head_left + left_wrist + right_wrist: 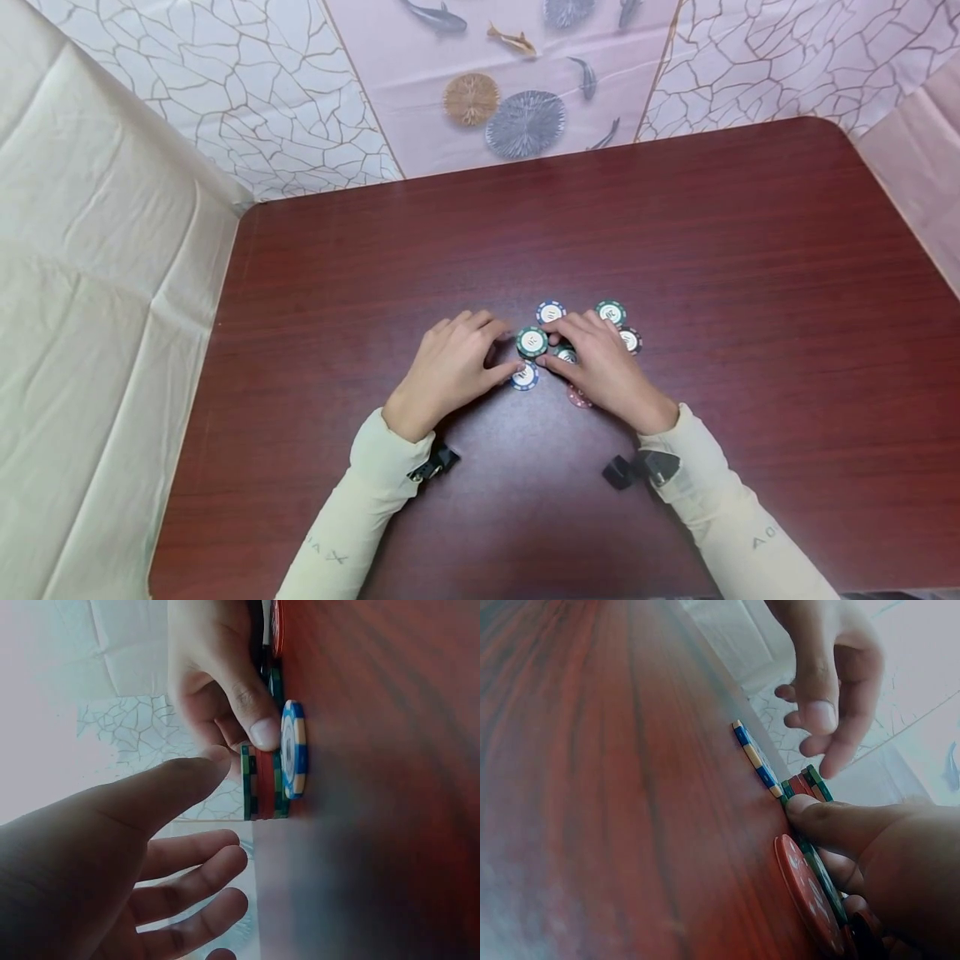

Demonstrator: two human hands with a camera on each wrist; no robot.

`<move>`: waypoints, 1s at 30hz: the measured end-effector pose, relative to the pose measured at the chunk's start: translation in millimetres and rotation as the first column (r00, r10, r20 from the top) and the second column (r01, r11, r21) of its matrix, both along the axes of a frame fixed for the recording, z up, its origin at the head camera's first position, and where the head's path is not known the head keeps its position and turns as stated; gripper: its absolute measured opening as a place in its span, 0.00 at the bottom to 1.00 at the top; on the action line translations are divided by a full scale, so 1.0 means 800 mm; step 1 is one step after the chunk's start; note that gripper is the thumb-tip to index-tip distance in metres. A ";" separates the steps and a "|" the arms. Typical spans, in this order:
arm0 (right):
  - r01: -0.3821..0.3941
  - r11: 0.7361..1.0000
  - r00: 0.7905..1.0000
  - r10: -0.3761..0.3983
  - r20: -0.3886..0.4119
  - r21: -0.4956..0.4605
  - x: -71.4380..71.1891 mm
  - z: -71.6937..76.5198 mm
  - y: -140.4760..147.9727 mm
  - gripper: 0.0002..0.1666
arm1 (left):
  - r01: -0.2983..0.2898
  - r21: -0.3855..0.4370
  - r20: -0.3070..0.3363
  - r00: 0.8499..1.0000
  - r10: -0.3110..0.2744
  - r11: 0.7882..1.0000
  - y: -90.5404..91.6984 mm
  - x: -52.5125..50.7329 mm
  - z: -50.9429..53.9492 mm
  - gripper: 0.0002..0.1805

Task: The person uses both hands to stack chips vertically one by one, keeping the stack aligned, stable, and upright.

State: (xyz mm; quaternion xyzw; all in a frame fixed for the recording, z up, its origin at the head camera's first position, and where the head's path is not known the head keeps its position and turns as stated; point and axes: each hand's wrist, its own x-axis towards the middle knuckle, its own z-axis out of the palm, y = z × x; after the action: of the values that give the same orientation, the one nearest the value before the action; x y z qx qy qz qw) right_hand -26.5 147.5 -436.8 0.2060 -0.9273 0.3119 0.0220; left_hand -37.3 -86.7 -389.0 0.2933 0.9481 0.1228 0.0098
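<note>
Head: a stack of round green and red poker chips [532,342] stands near frame centre on the dark-red wooden desk [360,250]. Fingers of the right hand [602,367] pinch it.

Left wrist: fingers of the left hand [112,855] are apart.

Right wrist: a round red chip [808,896] lies lower right.

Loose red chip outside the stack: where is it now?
In the head view, the red chip sits right of and below the picture's centre, partly hidden by the right hand, with the lower blue chip to its left.
</note>
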 end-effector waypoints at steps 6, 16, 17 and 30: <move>0.002 1.000 1.000 -0.002 -0.003 -0.004 0.000 -0.001 0.000 0.22 | -0.084 0.079 0.102 0.992 0.076 0.993 -0.002 0.013 -0.009 0.22; -0.001 1.000 1.000 0.001 -0.006 -0.013 0.000 -0.002 0.000 0.21 | -0.248 0.085 0.194 0.954 0.228 0.965 0.017 0.040 -0.013 0.24; 0.000 1.000 1.000 0.000 -0.006 -0.015 0.000 -0.002 0.000 0.21 | -0.262 0.090 0.197 0.950 0.241 0.961 0.020 0.042 -0.014 0.24; -0.009 1.000 1.000 0.009 0.000 -0.018 0.001 0.000 0.000 0.21 | -0.360 0.144 0.153 0.928 0.339 0.922 0.032 0.058 -0.023 0.23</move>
State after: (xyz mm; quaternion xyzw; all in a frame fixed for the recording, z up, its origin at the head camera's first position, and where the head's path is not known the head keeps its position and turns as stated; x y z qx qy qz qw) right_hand -25.7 147.7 -437.0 0.2099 -0.9235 0.3203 0.0226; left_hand 9.5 -61.3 -407.5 0.1107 0.9688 0.2206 0.0221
